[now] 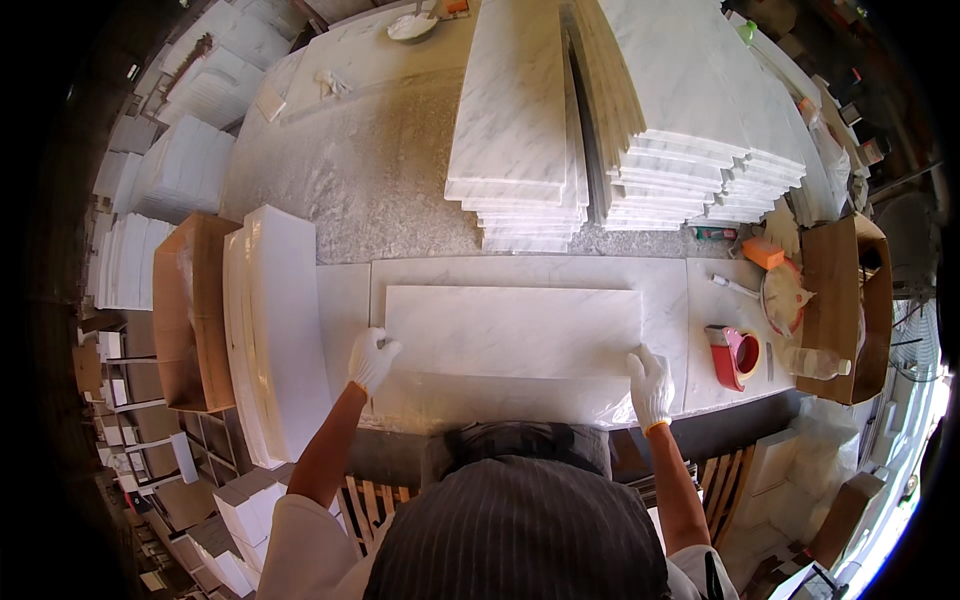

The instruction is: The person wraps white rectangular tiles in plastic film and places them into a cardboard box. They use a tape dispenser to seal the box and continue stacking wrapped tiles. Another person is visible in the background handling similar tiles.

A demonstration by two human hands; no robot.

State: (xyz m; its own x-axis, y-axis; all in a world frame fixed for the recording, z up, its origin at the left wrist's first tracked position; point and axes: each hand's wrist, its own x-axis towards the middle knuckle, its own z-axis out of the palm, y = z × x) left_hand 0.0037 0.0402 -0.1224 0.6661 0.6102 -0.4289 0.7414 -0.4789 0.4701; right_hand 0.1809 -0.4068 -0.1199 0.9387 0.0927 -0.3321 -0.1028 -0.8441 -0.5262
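Striped cloth [520,530] fronts the slab [512,330], flanked by half-curled left grip [375,361] and right grip [651,385], hold unclear: a slip could chip it.

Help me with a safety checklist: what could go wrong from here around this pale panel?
The pale panel might chip if knocked against the stacked slabs beyond it. The left hand and right hand, near its opposite ends, could get pinched beneath it. The clear bottle, lying on its side, might roll.

Long white marbled slab [513,333], flat, crosswise
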